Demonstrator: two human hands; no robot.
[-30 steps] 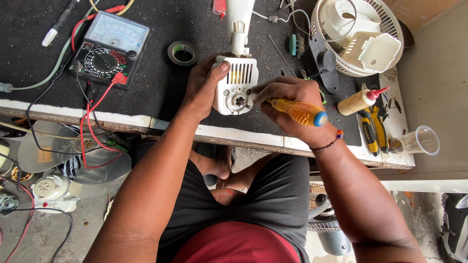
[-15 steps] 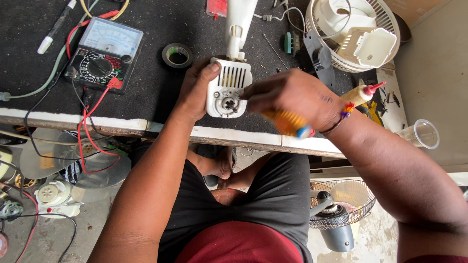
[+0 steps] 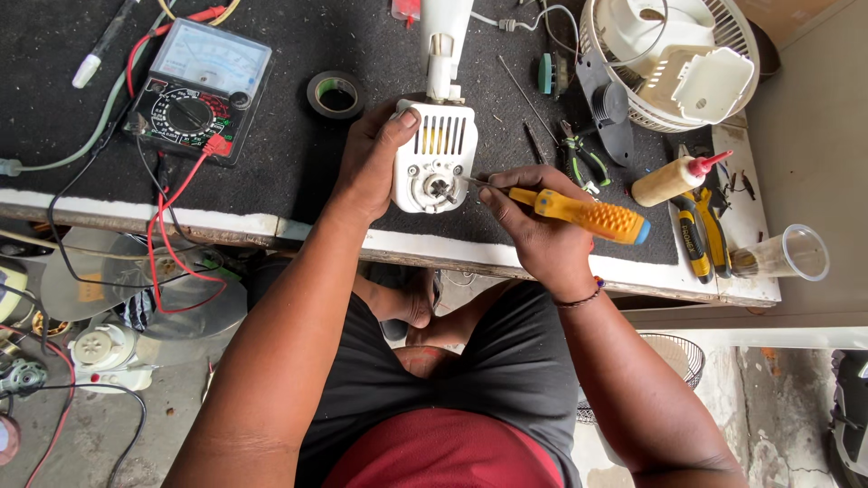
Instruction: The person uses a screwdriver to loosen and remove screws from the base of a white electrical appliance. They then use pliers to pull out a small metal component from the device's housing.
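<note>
Analog multimeter [image 3: 201, 89] with pale rectangular dial screen and black dial face, on the dark surface [image 3: 298, 181] well left of the left-hand fingers [image 3: 398, 122], tan glue bottle [image 3: 669, 179] with red nozzle, just right of the right-hand fingers [image 3: 493, 194]

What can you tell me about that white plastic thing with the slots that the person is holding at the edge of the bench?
The white housing looks like moulded plastic, boxy with rounded corners. Its face has a row of narrow slots showing yellow behind, a few small holes and a round metal hub low down. A white neck runs up from it. It lies at the edge of the dark bench mat. The left hand grips its side; the screwdriver in the right hand has its tip beside the hub.
</note>
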